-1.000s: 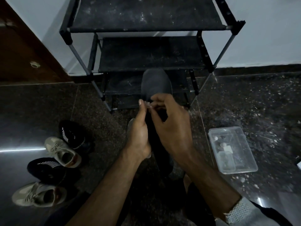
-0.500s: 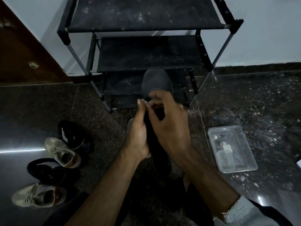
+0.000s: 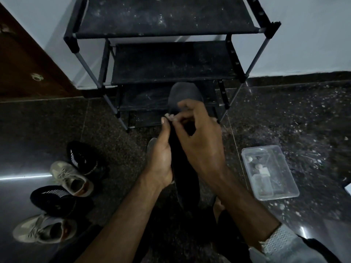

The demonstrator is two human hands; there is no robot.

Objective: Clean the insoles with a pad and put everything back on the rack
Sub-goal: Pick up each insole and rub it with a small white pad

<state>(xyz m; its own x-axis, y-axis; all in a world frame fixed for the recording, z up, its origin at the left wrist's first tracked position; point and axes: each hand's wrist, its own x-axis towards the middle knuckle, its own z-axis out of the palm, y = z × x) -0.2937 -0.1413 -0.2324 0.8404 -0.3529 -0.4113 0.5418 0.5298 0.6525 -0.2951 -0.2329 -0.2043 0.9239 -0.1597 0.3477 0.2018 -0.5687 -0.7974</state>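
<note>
A: What is happening nearest the camera?

B: The left hand is gripping a dark insole along its left edge, fingers curled round it, holding it lengthwise above the floor. The right hand is reaching over the insole, its fingers pinching a small pale pad against the upper part.

A: So which step is this?

B: By my reading, the wiping itself is going on, and the toe end is sticking out beyond the hands, uncovered.

A: And around them?

B: To the right, a clear plastic box with small items is sitting on the floor. To the left, four shoes are lying in a cluster: two black shoes and two beige sneakers. None is on the rack, which is standing farther off against the wall with its shelves showing nothing on them.

A: What is the next move calling for?

B: Probably drawing the pad along the insole's length while the left hand is steadying it; then the insole is needing its shoe.
</note>
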